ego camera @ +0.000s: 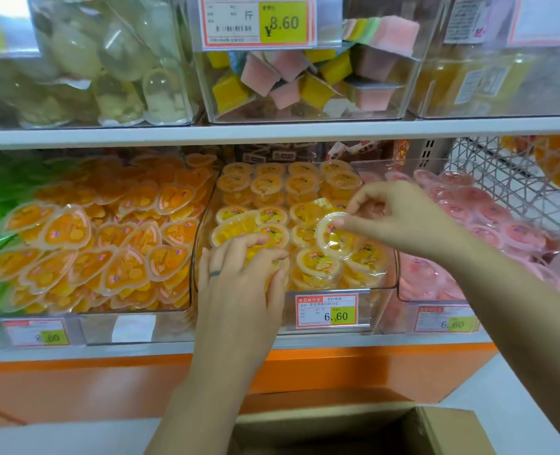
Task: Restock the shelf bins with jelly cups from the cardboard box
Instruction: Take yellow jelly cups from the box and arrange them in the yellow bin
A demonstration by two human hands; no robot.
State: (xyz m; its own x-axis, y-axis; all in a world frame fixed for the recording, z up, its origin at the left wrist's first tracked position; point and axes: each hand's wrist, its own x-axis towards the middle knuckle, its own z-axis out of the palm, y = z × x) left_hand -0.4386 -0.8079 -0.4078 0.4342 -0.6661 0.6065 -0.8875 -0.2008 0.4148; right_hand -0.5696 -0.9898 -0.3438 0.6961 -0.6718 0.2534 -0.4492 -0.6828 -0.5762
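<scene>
A clear shelf bin [390, 284] in the middle of the lower shelf holds several round yellow jelly cups. My right hand [403, 218] pinches the rim of one yellow jelly cup [334, 236] and holds it tilted just above the cups in the bin. At the bin's front left corner, my left hand [239, 274] curls its fingers around other yellow cups [272, 238], pressing on them. The open cardboard box [436, 428] sits at the bottom of the view below the shelf; its inside is dark.
A bin of orange heart-shaped jelly cups [91, 244] stands to the left, and a bin of pink cups [488, 224] to the right. Price tags [327, 311] hang on the bin fronts. The upper shelf [272, 133] carries more clear bins. A wire basket [508, 178] is at far right.
</scene>
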